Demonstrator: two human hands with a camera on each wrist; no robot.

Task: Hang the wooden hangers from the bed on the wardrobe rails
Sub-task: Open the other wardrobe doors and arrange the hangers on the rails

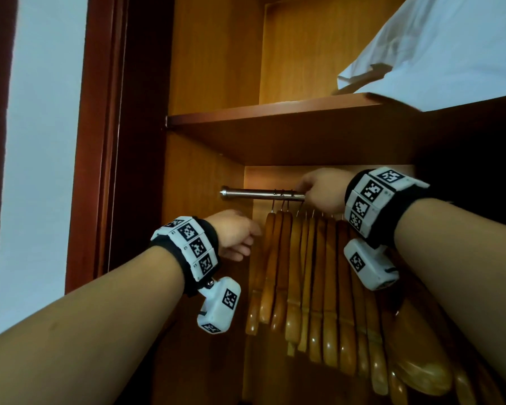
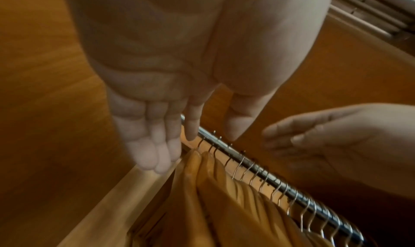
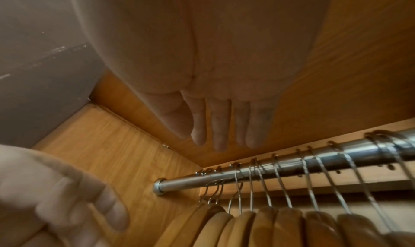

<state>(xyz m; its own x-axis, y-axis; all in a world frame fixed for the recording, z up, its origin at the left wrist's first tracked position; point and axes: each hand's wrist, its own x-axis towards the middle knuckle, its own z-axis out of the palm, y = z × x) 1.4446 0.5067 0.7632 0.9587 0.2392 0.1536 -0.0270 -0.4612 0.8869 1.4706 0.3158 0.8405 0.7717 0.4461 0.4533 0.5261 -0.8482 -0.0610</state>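
Note:
Several wooden hangers (image 1: 313, 273) hang close together by wire hooks on the metal wardrobe rail (image 1: 254, 193). My left hand (image 1: 243, 241) is just left of the leftmost hanger, and I cannot tell whether it touches the wood. In the left wrist view this left hand (image 2: 191, 132) has straight fingers and holds nothing, above the hangers (image 2: 224, 197) and the rail (image 2: 280, 181). My right hand (image 1: 307, 188) is up at the rail over the hooks. The right wrist view shows the right hand (image 3: 197, 135) flat and empty above the rail (image 3: 224, 177) and hangers (image 3: 269, 224).
A wooden shelf (image 1: 275, 112) runs just above the rail, with white bedding (image 1: 435, 54) on its right part. The wardrobe's side wall (image 1: 199, 200) stands close to the rail's left end. A dark door frame (image 1: 105, 141) and a pale wall lie further left.

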